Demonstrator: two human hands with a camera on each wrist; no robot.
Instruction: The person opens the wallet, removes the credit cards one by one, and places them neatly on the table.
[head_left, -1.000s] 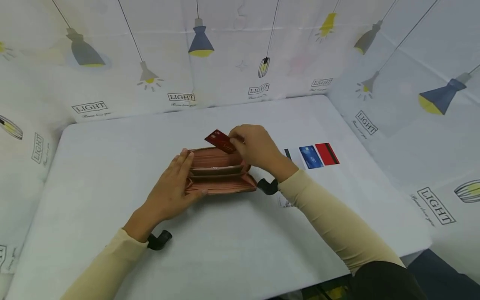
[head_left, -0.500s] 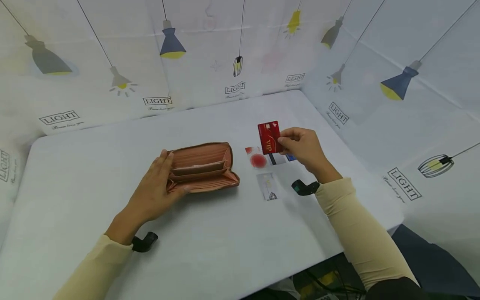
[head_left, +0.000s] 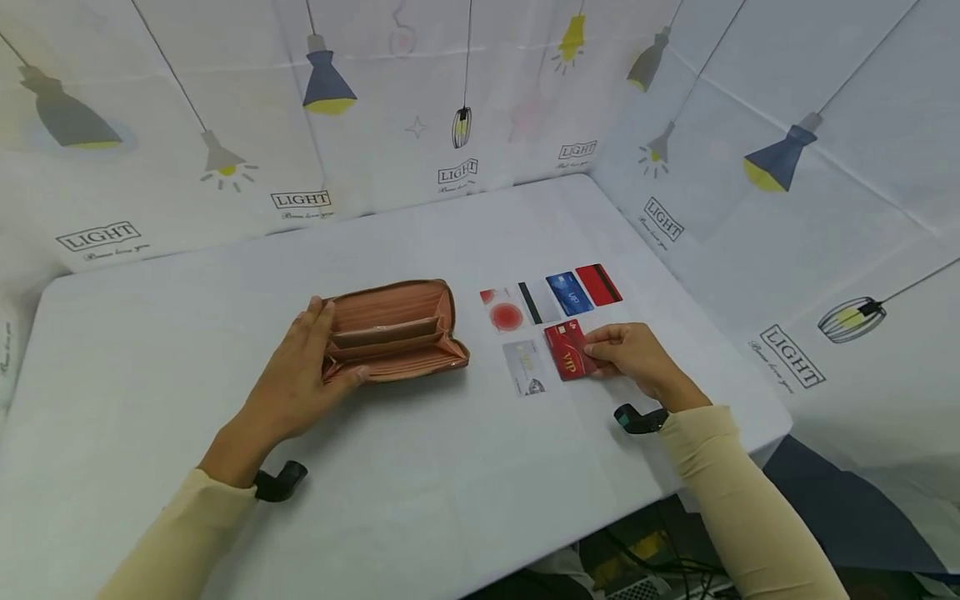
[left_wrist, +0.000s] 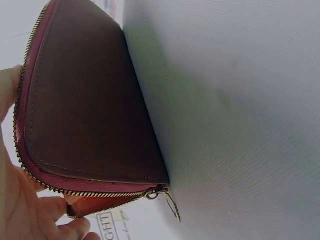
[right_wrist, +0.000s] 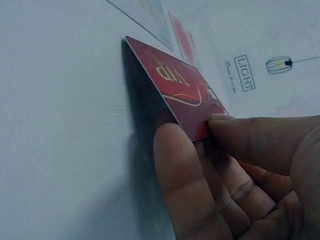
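Observation:
An open zip-around wallet (head_left: 393, 333) with pinkish-brown compartments stands on the table left of the cards. My left hand (head_left: 292, 375) grips its left end, the fingers at the back flap and the thumb along the front. The left wrist view shows the wallet's dark brown outer side (left_wrist: 90, 100) and its gold zipper teeth. Between thumb and fingers, my right hand (head_left: 637, 358) pinches a red VIP card (head_left: 566, 350) by its right edge. In the right wrist view this card (right_wrist: 175, 80) is tilted, with one edge close over the table and a shadow beneath.
A silver-grey card (head_left: 525, 367) lies just left of the VIP card. Behind them is a row: a card with a red circle (head_left: 501, 310), a white card with a black stripe (head_left: 543, 304), a blue card (head_left: 570, 293) and a red striped card (head_left: 598, 285).
My right hand has carried the red VIP card from over the wallet rightward, then down beside the silver-grey card. My left hand keeps its place on the wallet. The head view has shifted.

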